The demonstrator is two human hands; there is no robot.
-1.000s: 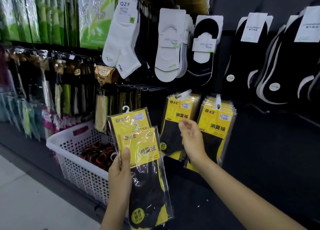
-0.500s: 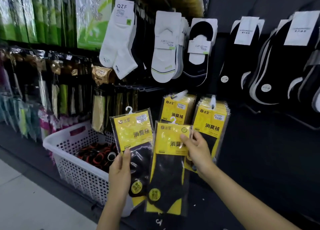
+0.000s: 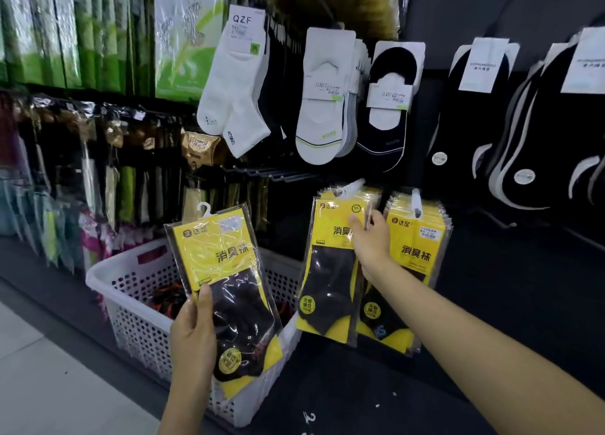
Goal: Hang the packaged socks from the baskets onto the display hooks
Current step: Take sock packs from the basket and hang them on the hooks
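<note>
Right hand (image 3: 370,243) has raised its pinched pack (image 3: 327,271) to the hook (image 3: 355,186) at twelve o'clock; left hand (image 3: 193,333) grips a second pack (image 3: 226,280). A hanger that misses the hook would drop.

Left side's bright, floor (image 3: 49,385) washed pale; glare ripples on the nearer sock pack (image 3: 226,264); the dark wall (image 3: 523,287) at right swallows detail, frame edges bow outward, everything looks slightly soft

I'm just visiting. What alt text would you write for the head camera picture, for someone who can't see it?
A person's right hand holds a yellow sock pack up at a display hook that carries matching packs, while the left hand grips a second pack in front of a white basket.
</note>
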